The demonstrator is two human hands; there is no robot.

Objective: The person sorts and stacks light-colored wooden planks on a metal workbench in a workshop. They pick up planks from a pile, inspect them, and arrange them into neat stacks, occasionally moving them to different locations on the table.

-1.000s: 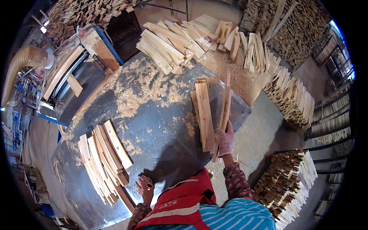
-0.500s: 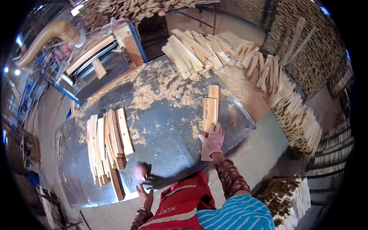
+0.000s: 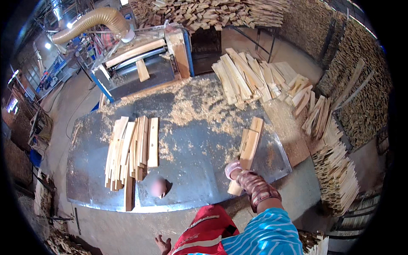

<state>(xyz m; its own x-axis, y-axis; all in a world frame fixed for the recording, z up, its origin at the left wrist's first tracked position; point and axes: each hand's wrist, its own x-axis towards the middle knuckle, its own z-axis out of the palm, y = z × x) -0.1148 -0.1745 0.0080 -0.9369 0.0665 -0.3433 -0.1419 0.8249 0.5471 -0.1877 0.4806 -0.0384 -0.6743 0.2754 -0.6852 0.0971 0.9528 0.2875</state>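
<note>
On the metal table (image 3: 199, 127), at about 4 o'clock from its centre, your right hand (image 3: 235, 169) is pressing down on the near end of a short stack of wooden slats (image 3: 250, 144); the fingers are curled over the top slat, though whether they are gripping or only resting flat cannot be told. Compared with a second ago, you are no longer holding a slat upright on its edge beside the stack; it is now lying with the others, so the stack is sitting squared and angled toward 1 o'clock. Your left hand (image 3: 158, 186) is resting low on the table near the front edge at 7 o'clock, blurred, so its state cannot be told; it is lying just below the sorted pile of slats (image 3: 131, 151) at 9 o'clock. Sawdust (image 3: 204, 102) is covering the far half of the table, and a loose heap of boards (image 3: 255, 76) is lying at 1 o'clock.
</note>
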